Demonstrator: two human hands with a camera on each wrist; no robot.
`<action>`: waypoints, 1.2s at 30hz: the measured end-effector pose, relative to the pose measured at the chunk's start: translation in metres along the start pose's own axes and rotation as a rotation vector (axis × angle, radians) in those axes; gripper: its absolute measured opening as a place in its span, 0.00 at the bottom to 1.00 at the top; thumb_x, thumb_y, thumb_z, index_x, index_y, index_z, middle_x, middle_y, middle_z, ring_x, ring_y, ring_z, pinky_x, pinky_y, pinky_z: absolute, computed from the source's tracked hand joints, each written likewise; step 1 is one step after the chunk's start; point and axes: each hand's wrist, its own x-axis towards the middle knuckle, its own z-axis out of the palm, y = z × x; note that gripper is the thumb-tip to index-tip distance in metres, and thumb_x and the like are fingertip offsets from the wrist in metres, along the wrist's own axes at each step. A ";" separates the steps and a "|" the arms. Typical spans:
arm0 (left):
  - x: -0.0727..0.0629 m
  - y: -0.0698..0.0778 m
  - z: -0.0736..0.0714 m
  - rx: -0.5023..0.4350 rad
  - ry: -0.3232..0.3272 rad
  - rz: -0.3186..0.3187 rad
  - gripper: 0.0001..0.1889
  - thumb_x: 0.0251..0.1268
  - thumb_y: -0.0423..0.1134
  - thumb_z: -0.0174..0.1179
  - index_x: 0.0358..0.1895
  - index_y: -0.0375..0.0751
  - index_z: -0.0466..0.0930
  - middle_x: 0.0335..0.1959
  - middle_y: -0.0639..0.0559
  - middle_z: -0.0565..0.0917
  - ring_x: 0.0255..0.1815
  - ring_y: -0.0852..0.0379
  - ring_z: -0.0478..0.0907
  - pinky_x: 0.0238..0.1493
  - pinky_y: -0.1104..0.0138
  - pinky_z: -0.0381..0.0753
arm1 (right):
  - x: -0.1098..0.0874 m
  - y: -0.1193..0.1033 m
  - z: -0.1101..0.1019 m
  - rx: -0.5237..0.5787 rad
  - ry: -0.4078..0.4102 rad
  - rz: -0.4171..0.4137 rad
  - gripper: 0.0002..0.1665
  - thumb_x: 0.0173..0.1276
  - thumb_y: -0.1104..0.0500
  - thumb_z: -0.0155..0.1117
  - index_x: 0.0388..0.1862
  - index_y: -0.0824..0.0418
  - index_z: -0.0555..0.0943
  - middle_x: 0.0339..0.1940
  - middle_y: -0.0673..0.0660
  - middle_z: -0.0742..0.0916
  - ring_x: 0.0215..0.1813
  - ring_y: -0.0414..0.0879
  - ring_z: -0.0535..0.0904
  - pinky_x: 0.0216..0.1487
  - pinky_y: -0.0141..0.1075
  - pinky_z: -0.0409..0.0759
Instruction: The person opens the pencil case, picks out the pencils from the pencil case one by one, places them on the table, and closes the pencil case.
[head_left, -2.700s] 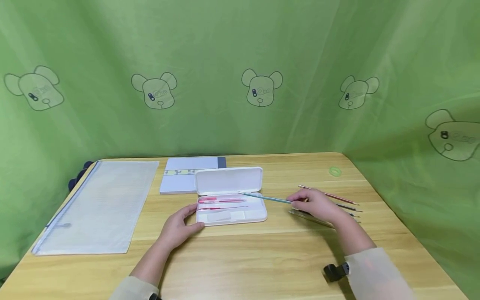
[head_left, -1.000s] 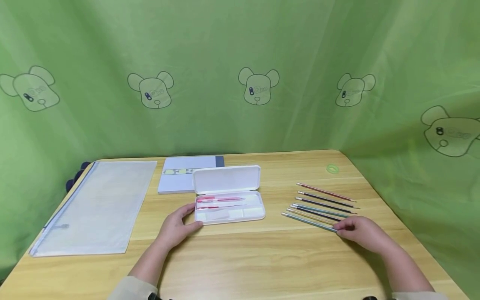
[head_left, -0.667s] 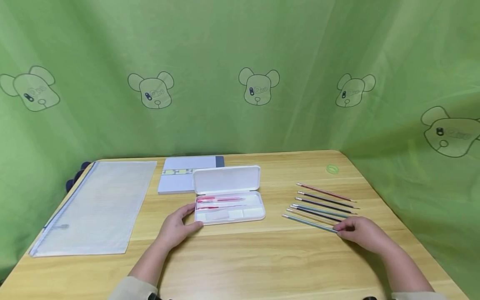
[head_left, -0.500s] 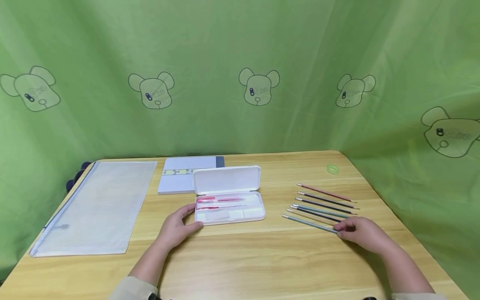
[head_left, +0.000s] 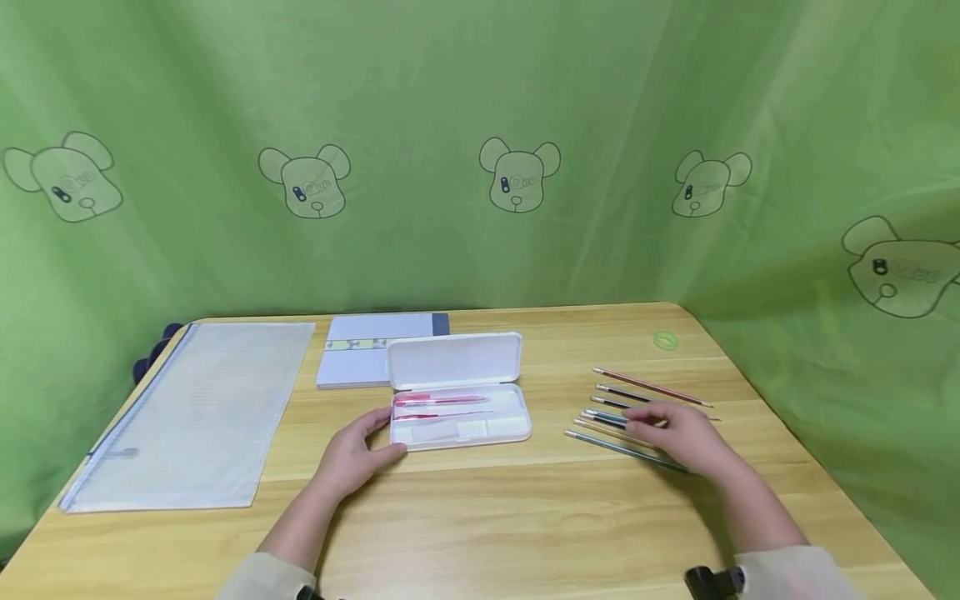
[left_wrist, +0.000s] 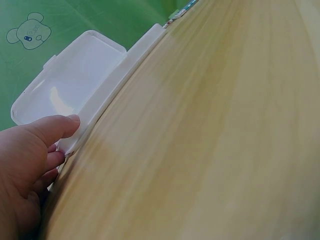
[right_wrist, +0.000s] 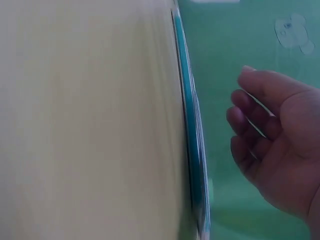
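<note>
My left hand (head_left: pixel 356 458) grips the left end of an open white pencil case (head_left: pixel 453 360), thumb at the front corner; the left wrist view shows the thumb on its rim. Inside lie a pink pen (head_left: pixel 450 401) and a thin pink-handled item (head_left: pixel 435 416). My right hand (head_left: pixel 690 437) hovers over several pencils, covering parts of some. In the right wrist view its loosely bent fingers (right_wrist: pixel 252 122) hold nothing and stay apart from the pencils. A teal pencil (head_left: pixel 617 447) lies nearest the front, a red pencil (head_left: pixel 652 387) farthest back.
A translucent zip pouch (head_left: pixel 202 417) lies at the left. Behind the case is a pale notebook (head_left: pixel 360 367) with a patterned band. A green ring (head_left: pixel 665 340) sits at the back right. Green curtains (head_left: pixel 420 250) surround the wooden table (head_left: pixel 480 525).
The right hand earlier carried a teal pencil from the case and laid it in front of the others. It has since let go and moved left and back. The left hand stays put.
</note>
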 end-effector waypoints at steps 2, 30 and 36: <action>0.000 0.000 0.000 -0.001 0.001 0.000 0.35 0.57 0.45 0.70 0.68 0.41 0.71 0.68 0.45 0.75 0.75 0.43 0.63 0.77 0.48 0.60 | 0.010 -0.009 0.006 0.028 0.006 -0.019 0.19 0.68 0.50 0.65 0.52 0.60 0.85 0.46 0.57 0.88 0.43 0.43 0.79 0.38 0.30 0.78; -0.001 -0.001 0.000 -0.002 0.004 0.022 0.35 0.57 0.47 0.70 0.68 0.41 0.71 0.67 0.44 0.76 0.74 0.42 0.65 0.76 0.48 0.61 | 0.132 -0.100 0.056 0.345 0.065 -0.010 0.23 0.71 0.50 0.61 0.59 0.61 0.81 0.56 0.62 0.85 0.57 0.54 0.79 0.59 0.44 0.80; 0.000 0.000 -0.001 0.001 0.009 0.023 0.35 0.57 0.47 0.70 0.68 0.41 0.71 0.67 0.45 0.77 0.74 0.42 0.65 0.76 0.48 0.61 | 0.136 -0.107 0.058 0.347 0.074 -0.038 0.21 0.71 0.53 0.61 0.56 0.64 0.82 0.54 0.64 0.86 0.54 0.54 0.81 0.56 0.41 0.81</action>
